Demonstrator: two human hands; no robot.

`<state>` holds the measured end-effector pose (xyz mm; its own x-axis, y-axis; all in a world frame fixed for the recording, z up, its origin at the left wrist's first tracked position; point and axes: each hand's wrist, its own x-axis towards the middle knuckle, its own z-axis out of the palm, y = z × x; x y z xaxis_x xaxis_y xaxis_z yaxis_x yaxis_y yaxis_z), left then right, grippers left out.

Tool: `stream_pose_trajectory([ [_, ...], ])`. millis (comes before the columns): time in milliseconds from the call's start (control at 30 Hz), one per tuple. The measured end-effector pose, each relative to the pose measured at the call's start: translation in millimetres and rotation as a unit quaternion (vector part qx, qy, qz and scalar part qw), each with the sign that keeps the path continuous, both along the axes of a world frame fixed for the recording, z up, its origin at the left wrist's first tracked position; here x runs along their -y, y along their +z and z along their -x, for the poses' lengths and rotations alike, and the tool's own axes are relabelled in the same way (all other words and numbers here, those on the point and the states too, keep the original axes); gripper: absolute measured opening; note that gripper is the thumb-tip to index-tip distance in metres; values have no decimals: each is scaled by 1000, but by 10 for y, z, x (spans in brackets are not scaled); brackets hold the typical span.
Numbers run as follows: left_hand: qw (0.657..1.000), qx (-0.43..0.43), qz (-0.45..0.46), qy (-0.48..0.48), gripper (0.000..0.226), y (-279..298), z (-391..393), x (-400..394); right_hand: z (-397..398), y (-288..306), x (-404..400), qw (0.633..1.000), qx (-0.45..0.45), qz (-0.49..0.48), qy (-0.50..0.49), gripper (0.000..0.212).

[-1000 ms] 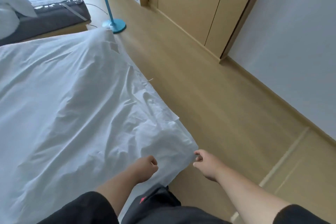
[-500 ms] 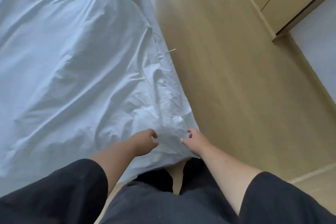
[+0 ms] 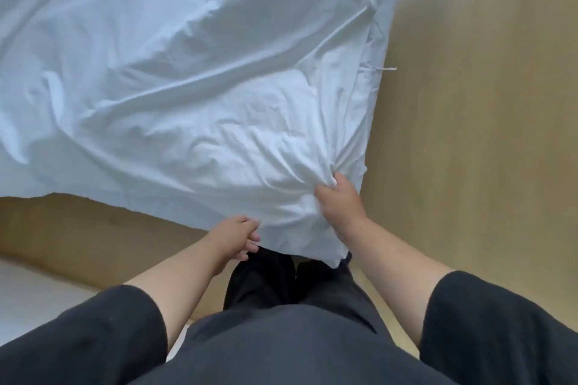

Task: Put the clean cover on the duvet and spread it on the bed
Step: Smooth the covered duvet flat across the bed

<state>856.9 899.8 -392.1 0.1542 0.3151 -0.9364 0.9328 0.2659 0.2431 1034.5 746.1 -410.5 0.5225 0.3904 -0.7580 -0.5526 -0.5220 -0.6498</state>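
Head view looks straight down at a white duvet cover [image 3: 194, 78] spread wide over the upper and left part of the frame, wrinkled, with long creases running toward its near right corner. Cover lies over a tan wood floor [image 3: 475, 134]; whether it rests flat on the floor or is partly lifted cannot be told. Right hand [image 3: 339, 201] is near that corner, fingers curled into the fabric, bunching a fold of the cover; creases radiate from the grip. Left hand [image 3: 239, 236] sits at the cover's near edge, just left of the right hand, fingers loosely bent and touching the hem; whether it actually pinches the cloth cannot be told, since the fingertips are partly hidden by the edge. The near corner of the cover hangs down between the two forearms, in front of dark trousers [image 3: 281, 284]. A thin loose thread [image 3: 387, 69] sticks out from the cover's right edge over the floor. Black short sleeves [image 3: 93, 331] show on both arms at the bottom. A pale surface [image 3: 28, 297] fills the lower left corner, too little visible to identify.
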Motion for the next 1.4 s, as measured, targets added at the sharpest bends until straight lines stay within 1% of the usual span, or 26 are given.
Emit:
stream_pose_trajectory([
  [67, 984, 32, 63, 165, 58, 123, -74, 107, -24, 427, 169, 999, 1, -41, -3, 35],
  [133, 944, 80, 114, 299, 85, 237, -187, 203, 5, 820, 275, 997, 2, -82, 15, 38],
  [200, 894, 169, 158, 383, 100, 409, -360, 257, 82, 1129, 302, 993, -4, -117, 31, 37],
  [233, 861, 233, 169, 420, 98, 513, -456, 254, 121, 1268, 285, 991, -1, -128, 40, 36],
  [300, 781, 329, 149, 509, 70, 782, -615, 179, 169, 1485, 236, 988, 6, -145, 59, 33],
  [333, 760, 344, 131, 535, 52, 942, -675, 109, 171, 1567, 216, 986, 7, -151, 66, 32],
  [367, 756, 348, 118, 541, 37, 1107, -712, 37, 165, 1650, 199, 985, 4, -155, 71, 32],
  [433, 765, 353, 95, 529, 29, 1452, -682, -96, 123, 1746, 201, 980, -27, -173, 98, 33],
  [500, 759, 397, 97, 508, 29, 1774, -578, -199, 38, 1779, 193, 971, -54, -206, 108, 32],
  [567, 751, 435, 135, 479, 28, 2024, -457, -174, -55, 1719, 150, 971, -84, -217, 55, 32],
  [633, 767, 423, 155, 457, 28, 2126, -359, -24, -97, 1592, 63, 966, -145, -212, -19, 42],
  [667, 776, 408, 164, 452, 31, 2139, -313, 66, -104, 1519, 9, 967, -139, -212, -27, 38],
  [700, 786, 389, 169, 450, 36, 2134, -269, 138, -116, 1446, -52, 971, -102, -213, -24, 32],
  [767, 796, 360, 173, 455, 41, 2105, -186, 204, -146, 1378, -147, 976, -13, -218, -23, 38],
  [800, 798, 351, 167, 461, 42, 2104, -153, 198, -191, 1375, -183, 973, 8, -226, -36, 42],
  [867, 809, 338, 148, 458, 40, 2120, -108, 120, -306, 1382, -234, 965, 7, -253, -66, 45],
  [933, 823, 330, 137, 442, 34, 2124, -89, 31, -377, 1473, -298, 956, 7, -284, -71, 38],
  [1033, 831, 312, 115, 447, 26, 2052, -114, -53, -328, 1733, -412, 949, 69, -308, 7, 32],
  [1100, 835, 299, 110, 449, 25, 2011, -154, -47, -270, 1762, -470, 951, 116, -274, 88, 35],
  [1167, 844, 287, 115, 438, 28, 2000, -194, -34, -224, 1673, -474, 971, 127, -182, 93, 28],
  [1200, 848, 282, 121, 432, 31, 2003, -209, -42, -185, 1598, -447, 987, 90, -123, 59, 22],
  [1233, 849, 279, 127, 429, 34, 2002, -219, -62, -127, 1505, -410, 997, 10, -76, 20, 20],
  [1267, 849, 279, 129, 429, 37, 1998, -209, -90, -39, 1425, -374, 995, -83, -50, -5, 24],
  [1300, 852, 280, 130, 424, 38, 1998, -232, -115, 33, 1372, -327, 986, -158, -56, -19, 28],
  [1333, 851, 282, 132, 423, 38, 2000, -223, -139, 99, 1334, -323, 976, -198, -85, -20, 31],
  [1400, 852, 281, 134, 421, 36, 1993, -231, -162, 85, 1297, -344, 964, -208, -160, -35, 35],
])
